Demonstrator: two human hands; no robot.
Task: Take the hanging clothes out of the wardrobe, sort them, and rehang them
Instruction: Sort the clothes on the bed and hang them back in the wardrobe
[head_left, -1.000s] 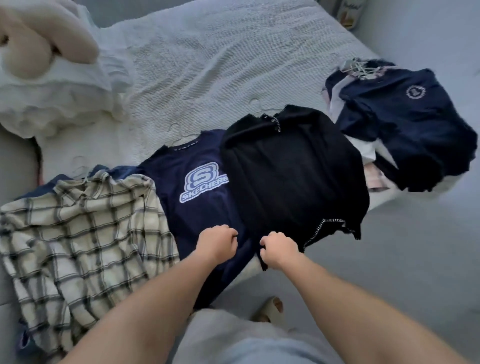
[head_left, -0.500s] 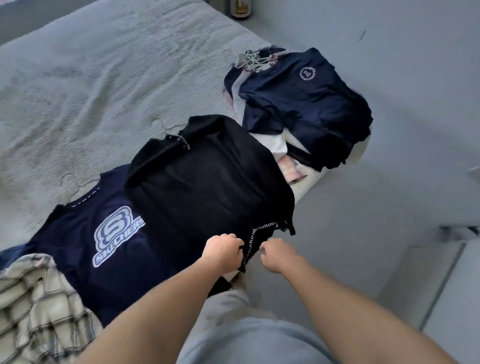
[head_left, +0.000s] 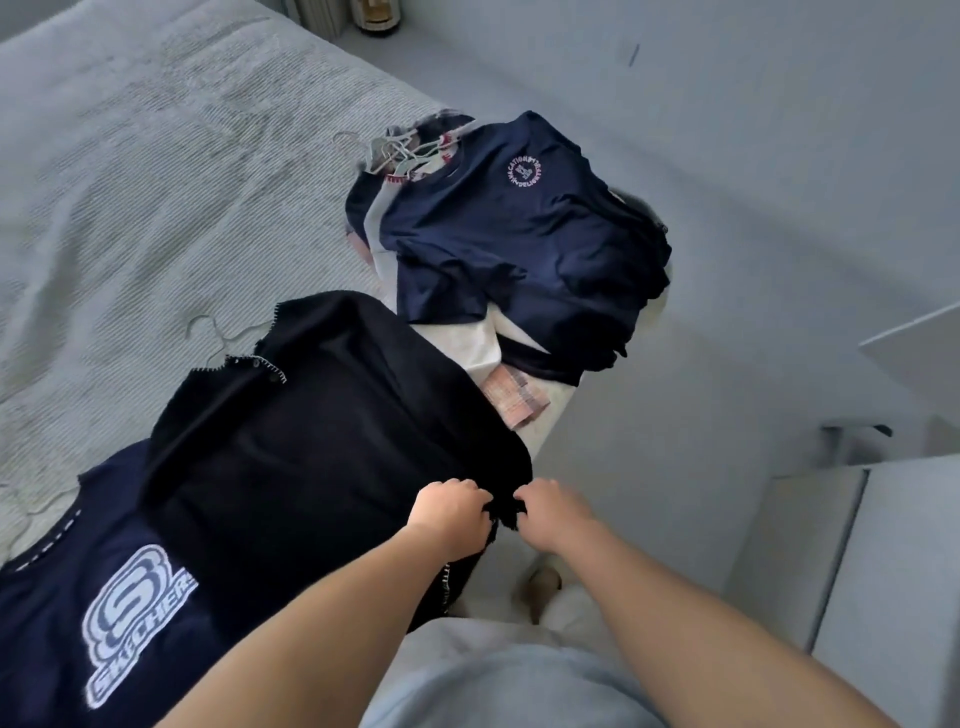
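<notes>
A black top with white stitched edges (head_left: 322, 436) lies on the bed, on a pale hanger (head_left: 218, 340) whose hook shows above its collar. My left hand (head_left: 449, 514) and my right hand (head_left: 553, 512) both grip its bottom right corner at the bed's edge, fingers curled into the cloth. Partly under it to the left lies a navy T-shirt with a white logo (head_left: 104, 613). Farther back on the bed sits a pile of hung clothes topped by a navy T-shirt with a round badge (head_left: 519, 234), its hangers (head_left: 400, 153) bunched at the top.
The grey textured bedspread (head_left: 156, 182) stretches to the left and back. Grey floor (head_left: 753, 208) runs along the bed's right side. A white cabinet (head_left: 883, 561) stands at the lower right. My foot (head_left: 543, 584) shows below the hands.
The view swung right, so the checked shirt left the frame. Both hands shifted right along the black top's hem to its corner, and my right hand now grips the cloth.
</notes>
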